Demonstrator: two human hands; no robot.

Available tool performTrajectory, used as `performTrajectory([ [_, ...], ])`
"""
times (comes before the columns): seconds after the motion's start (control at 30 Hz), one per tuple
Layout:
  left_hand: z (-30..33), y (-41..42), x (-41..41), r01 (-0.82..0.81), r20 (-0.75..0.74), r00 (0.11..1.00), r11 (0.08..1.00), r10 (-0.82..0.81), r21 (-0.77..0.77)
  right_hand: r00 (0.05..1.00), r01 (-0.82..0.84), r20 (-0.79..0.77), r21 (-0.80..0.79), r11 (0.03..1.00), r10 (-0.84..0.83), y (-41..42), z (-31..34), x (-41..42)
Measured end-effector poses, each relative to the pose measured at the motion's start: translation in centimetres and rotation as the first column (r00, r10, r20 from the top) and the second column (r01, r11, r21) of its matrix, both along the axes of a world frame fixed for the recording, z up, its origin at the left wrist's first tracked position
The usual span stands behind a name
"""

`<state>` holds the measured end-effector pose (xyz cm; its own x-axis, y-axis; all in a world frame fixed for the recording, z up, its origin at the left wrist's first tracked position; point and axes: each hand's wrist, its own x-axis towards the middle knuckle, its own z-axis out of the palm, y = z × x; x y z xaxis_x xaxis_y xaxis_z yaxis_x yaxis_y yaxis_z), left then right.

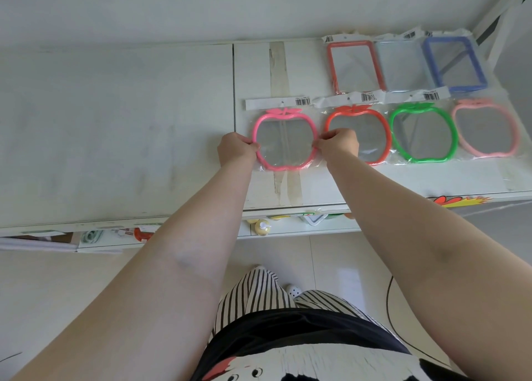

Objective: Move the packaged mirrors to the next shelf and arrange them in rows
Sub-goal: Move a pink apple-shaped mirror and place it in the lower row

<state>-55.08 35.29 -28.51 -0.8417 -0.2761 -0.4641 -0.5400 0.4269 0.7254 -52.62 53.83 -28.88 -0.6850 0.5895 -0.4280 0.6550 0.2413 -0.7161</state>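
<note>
Packaged mirrors lie flat in two rows on the right-hand white shelf. Front row, left to right: a hot-pink apple mirror, a red apple mirror, a green apple mirror and a pale pink apple mirror. Each is in a clear plastic bag with a white header card carrying a barcode. The red, green and pale pink items sit just beside one another, bags overlapping at the edges.

Back row, left to right: a red rectangular mirror, a pale blue rectangular mirror and a dark blue rectangular mirror, likewise bagged, close together and near the shelf's rear edge.

Left hand: fingers curled, pinching the left rim of the hot-pink apple mirror. Right hand: fingers curled, pinching the right rim of the same mirror; this hand overlies the lower left part of the red apple mirror. The held mirror is level with the front row, at its left end, just right of the seam between the two shelf panels. Whether it rests on the surface or is slightly raised cannot be told.

A strip of tape runs front to back on the shelf beneath the held mirror. The left-hand shelf adjoins at the seam. Lower shelves below the front edge hold small goods, including a yellow pump bottle. Striped trousers and a tiled floor are visible below.
</note>
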Motion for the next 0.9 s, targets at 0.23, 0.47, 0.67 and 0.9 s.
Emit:
performTrajectory([
  [0.23,0.04,0.17,0.1,-0.008,-0.012,1.0,1.0,0.008,-0.003,1.0,-0.003,0.007,0.0,1.0,0.003,-0.07,0.35,0.09],
  [0.47,0.09,0.24,0.16,0.0,-0.02,1.0,1.0,-0.001,-0.012,1.0,-0.011,0.011,0.007,1.0,0.011,-0.05,0.42,0.15],
  [0.67,0.01,0.25,0.2,-0.006,-0.025,1.0,1.0,0.006,-0.007,0.999,-0.025,0.02,0.011,1.0,0.024,0.02,0.37,0.18],
  [0.9,0.0,0.13,0.14,0.015,-0.022,1.0,1.0,-0.015,-0.008,0.999,-0.026,0.03,0.006,1.0,0.026,0.15,0.43,0.04],
])
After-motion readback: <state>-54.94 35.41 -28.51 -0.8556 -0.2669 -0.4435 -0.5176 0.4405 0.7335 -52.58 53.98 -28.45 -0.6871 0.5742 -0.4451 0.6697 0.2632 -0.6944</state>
